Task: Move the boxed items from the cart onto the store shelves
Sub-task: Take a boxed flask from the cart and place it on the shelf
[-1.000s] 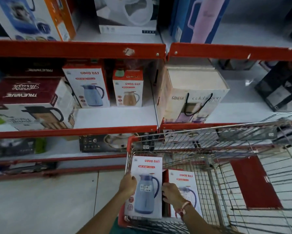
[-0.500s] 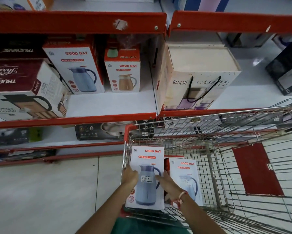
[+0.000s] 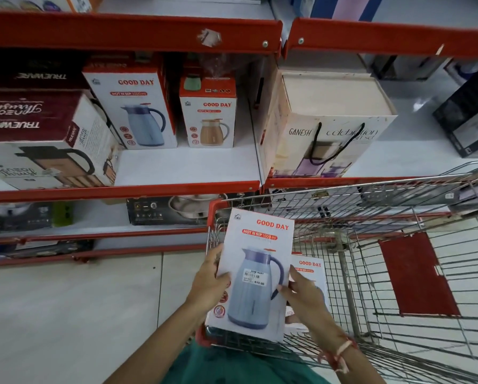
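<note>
Both hands, left hand (image 3: 208, 284) and right hand (image 3: 301, 296), clasp the upright jug box (image 3: 253, 275); open shelf space (image 3: 188, 167) lies far, slightly left.

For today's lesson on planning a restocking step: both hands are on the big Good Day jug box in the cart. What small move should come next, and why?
Probably lift the held box up and forward toward the bare shelf space in front of the matching blue-jug box. Left hand and right hand grip its sides, and it stands above the cart rim.
</note>
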Demonstrator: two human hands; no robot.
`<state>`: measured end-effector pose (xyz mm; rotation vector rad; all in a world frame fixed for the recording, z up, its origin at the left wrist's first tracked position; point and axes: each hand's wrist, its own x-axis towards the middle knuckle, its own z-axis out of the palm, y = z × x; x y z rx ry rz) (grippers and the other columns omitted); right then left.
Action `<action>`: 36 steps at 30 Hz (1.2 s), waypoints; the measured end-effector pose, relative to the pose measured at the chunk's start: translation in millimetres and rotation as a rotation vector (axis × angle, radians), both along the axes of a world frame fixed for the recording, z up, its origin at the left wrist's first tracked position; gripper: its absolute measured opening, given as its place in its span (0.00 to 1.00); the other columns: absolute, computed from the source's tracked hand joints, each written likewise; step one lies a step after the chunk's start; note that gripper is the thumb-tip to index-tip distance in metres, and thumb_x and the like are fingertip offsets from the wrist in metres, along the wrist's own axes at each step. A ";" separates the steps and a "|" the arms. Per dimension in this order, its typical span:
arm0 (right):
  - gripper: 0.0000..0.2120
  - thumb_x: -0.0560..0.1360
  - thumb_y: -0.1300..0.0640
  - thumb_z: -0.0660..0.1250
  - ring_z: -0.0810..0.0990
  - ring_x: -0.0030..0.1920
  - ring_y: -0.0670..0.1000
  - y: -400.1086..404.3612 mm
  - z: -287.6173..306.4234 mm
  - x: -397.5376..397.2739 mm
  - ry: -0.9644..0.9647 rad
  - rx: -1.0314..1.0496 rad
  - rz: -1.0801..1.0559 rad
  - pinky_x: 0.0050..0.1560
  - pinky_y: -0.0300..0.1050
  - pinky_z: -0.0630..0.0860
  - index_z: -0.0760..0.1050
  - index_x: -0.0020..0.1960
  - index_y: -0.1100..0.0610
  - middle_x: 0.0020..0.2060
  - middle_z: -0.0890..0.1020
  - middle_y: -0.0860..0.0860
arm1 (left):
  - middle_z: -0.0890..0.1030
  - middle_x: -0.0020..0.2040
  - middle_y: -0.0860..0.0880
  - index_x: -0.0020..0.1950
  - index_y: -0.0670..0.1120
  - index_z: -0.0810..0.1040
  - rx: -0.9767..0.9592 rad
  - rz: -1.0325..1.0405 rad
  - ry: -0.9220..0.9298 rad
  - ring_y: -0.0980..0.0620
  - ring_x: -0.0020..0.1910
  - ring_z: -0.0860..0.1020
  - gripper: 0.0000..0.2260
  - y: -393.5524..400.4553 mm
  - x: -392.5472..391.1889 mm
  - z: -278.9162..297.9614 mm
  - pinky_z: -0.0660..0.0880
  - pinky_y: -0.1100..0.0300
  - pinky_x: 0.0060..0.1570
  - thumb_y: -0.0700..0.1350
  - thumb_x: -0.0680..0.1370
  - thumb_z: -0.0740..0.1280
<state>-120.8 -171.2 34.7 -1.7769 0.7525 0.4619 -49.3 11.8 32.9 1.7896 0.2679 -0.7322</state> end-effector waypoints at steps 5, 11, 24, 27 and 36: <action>0.17 0.76 0.60 0.63 0.82 0.51 0.56 3.0 25.1 17.9 -0.079 -0.163 0.123 0.47 0.62 0.82 0.71 0.55 0.38 0.51 0.84 0.51 | 0.78 0.60 0.47 0.68 0.52 0.64 0.018 0.034 -0.082 0.50 0.54 0.77 0.25 12.8 3.2 14.6 0.78 0.52 0.53 0.36 0.75 0.67; 0.29 0.71 0.58 0.71 0.82 0.50 0.54 14.4 57.4 34.5 -0.236 -0.227 0.180 0.46 0.61 0.82 0.67 0.47 0.21 0.48 0.86 0.50 | 0.83 0.57 0.48 0.66 0.48 0.71 -0.014 -0.015 -0.137 0.52 0.50 0.83 0.28 47.1 19.8 39.1 0.82 0.56 0.44 0.41 0.68 0.75; 0.22 0.65 0.60 0.76 0.81 0.35 0.44 117.8 67.9 164.1 -0.680 -0.495 0.056 0.35 0.24 0.71 0.76 0.57 0.51 0.40 0.86 0.46 | 0.77 0.33 0.78 0.52 0.46 0.78 0.202 0.231 -0.737 0.74 0.39 0.79 0.22 137.3 132.2 67.7 0.76 0.77 0.40 0.33 0.62 0.78; 0.21 0.66 0.63 0.75 0.78 0.38 0.42 150.3 61.7 200.6 -0.759 -0.461 0.016 0.33 0.19 0.67 0.76 0.57 0.54 0.37 0.86 0.50 | 0.85 0.34 0.60 0.46 0.47 0.75 0.374 0.316 -0.857 0.60 0.35 0.83 0.18 154.7 163.6 58.6 0.79 0.63 0.34 0.37 0.62 0.79; 0.19 0.68 0.61 0.75 0.85 0.39 0.51 193.0 28.7 278.6 -0.819 -0.530 0.108 0.44 0.31 0.73 0.74 0.57 0.60 0.43 0.87 0.53 | 0.86 0.37 0.44 0.50 0.39 0.75 0.506 0.397 -0.870 0.47 0.37 0.84 0.19 179.9 232.3 27.5 0.75 0.59 0.37 0.37 0.64 0.78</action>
